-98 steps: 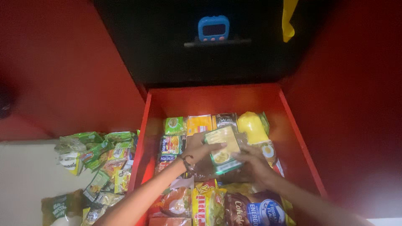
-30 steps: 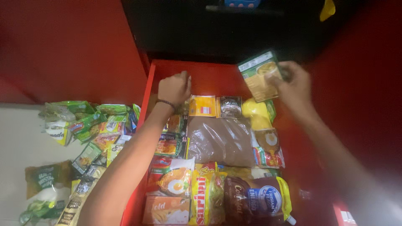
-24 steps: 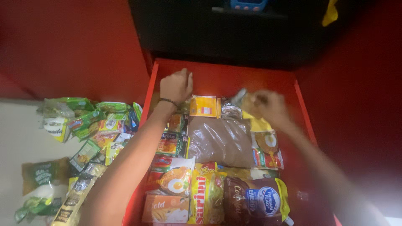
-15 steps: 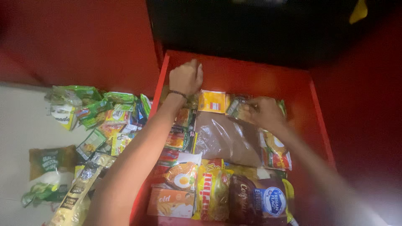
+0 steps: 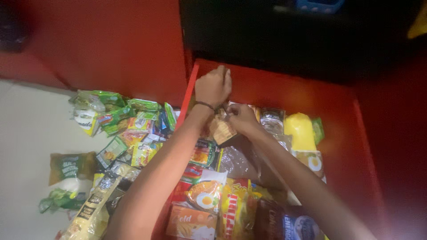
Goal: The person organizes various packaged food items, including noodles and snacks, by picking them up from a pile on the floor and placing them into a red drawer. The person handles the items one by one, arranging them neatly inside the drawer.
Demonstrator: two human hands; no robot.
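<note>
My left hand (image 5: 214, 85) reaches into the far left corner of a red drawer (image 5: 284, 91), fingers curled against the back; what it grips is hidden. A dark band circles its wrist. Just to its right, my right hand (image 5: 240, 117) is closed on a small tan packet (image 5: 222, 130), held above the packed food. Below my hands lie a clear bag of brown grains (image 5: 235, 162), a yellow pouch (image 5: 300, 130) and several bright snack packets.
Left of the drawer, several green and yellow sachets (image 5: 129, 124) are heaped on a pale floor (image 5: 26, 133). A green bag (image 5: 71, 166) lies further left. A dark cabinet (image 5: 289, 35) rises behind the drawer, with red panels on both sides.
My right hand came down from the upper right with a packet and moved left beside my left hand. The view shifted so the drawer sits further right.
</note>
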